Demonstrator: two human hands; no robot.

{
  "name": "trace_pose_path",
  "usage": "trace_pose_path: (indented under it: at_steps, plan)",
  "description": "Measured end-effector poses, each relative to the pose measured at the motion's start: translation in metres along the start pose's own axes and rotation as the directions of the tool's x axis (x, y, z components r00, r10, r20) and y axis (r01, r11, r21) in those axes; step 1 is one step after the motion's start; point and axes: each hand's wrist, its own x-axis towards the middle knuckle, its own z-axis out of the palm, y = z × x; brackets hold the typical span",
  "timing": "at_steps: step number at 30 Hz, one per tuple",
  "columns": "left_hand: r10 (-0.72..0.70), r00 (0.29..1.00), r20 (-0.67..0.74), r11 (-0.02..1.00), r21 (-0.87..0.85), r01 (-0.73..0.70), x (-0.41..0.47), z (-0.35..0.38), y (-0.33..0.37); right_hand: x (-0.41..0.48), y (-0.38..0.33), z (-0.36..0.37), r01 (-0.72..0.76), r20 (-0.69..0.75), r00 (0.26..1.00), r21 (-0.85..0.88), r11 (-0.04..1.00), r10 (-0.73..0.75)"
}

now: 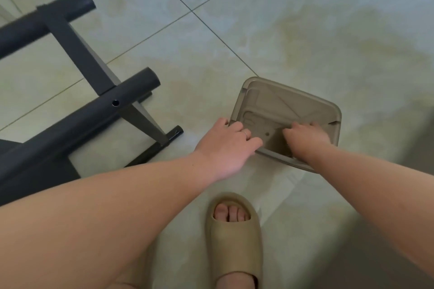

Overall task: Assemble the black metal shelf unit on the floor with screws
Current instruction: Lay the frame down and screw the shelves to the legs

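Observation:
The black metal shelf frame [70,110] lies on the tiled floor at the left, with round tubes, flat crossbars and a screw hole [115,102] in the nearer tube. A translucent brownish plastic box [288,105] sits on the floor right of it. My left hand [225,145] grips the box's near-left rim, fingers curled over the edge. My right hand [305,136] reaches down inside the box, fingers bent toward its bottom; whatever they touch is hidden. One small dark item [267,134] shows on the box floor between the hands.
My foot in a tan slide sandal [234,237] stands just in front of the box. Pale tiles with grout lines stretch away beyond the box and to the right.

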Motion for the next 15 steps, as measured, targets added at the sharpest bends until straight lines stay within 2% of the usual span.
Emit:
trace_pose_path:
  at_steps: [9,11,15]
  plan:
    - [-0.009,0.999,-0.047,1.000,-0.013,0.008,0.002,0.004,0.000,0.002,0.001,-0.001,0.052,0.049,0.998,-0.101,0.994,-0.048]
    - [-0.012,1.000,-0.015,1.000,0.004,0.012,0.002,0.002,0.000,-0.004,0.002,-0.008,0.037,0.058,0.998,-0.030,0.999,-0.036]
    - [-0.051,0.998,0.035,0.998,0.023,0.050,-0.008,-0.016,0.001,-0.024,0.009,-0.032,-0.015,-0.004,1.000,0.285,0.958,0.016]
